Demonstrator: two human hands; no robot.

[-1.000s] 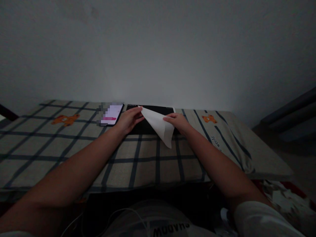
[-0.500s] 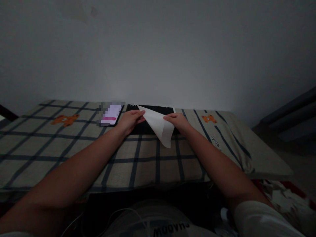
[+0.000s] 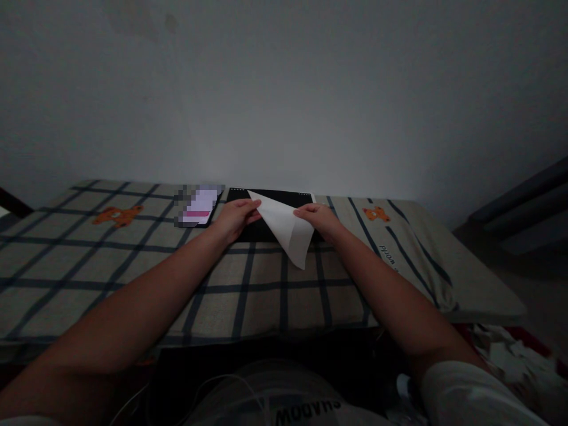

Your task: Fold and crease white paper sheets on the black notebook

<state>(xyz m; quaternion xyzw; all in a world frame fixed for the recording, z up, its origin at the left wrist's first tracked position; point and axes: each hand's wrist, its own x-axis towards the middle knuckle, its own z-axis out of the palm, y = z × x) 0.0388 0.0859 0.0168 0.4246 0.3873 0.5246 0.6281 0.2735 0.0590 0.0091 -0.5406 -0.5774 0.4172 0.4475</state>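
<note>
I have a white sheet of paper (image 3: 286, 228) between both my hands, folded into a triangle whose long point hangs down toward me. My left hand (image 3: 233, 217) pinches the far left corner of the paper between thumb and fingers, closed on it. My right hand (image 3: 320, 218) grips the paper's right edge, fingers curled over the top of it, so it too is closed on the sheet. The paper is lifted off the surface and tilted, its upper edge running between my two hands and its lower tip hanging just above the checked cloth.

Right behind the paper lies a black pad (image 3: 271, 204) with a row of small white dots along its far edge; it sits flat against the far side of the tabletop (image 3: 479, 296), close to the wall (image 3: 284, 94). Just left of the pad, next to my left hand, a phone (image 3: 200, 206) lies with its screen lit pale and pink. The checked cloth (image 3: 133, 260) covers the tabletop, cream with dark blue lines, and it carries an orange bear print on the far left (image 3: 118, 215) and another on the far right (image 3: 376, 213). The room is dim.
</note>
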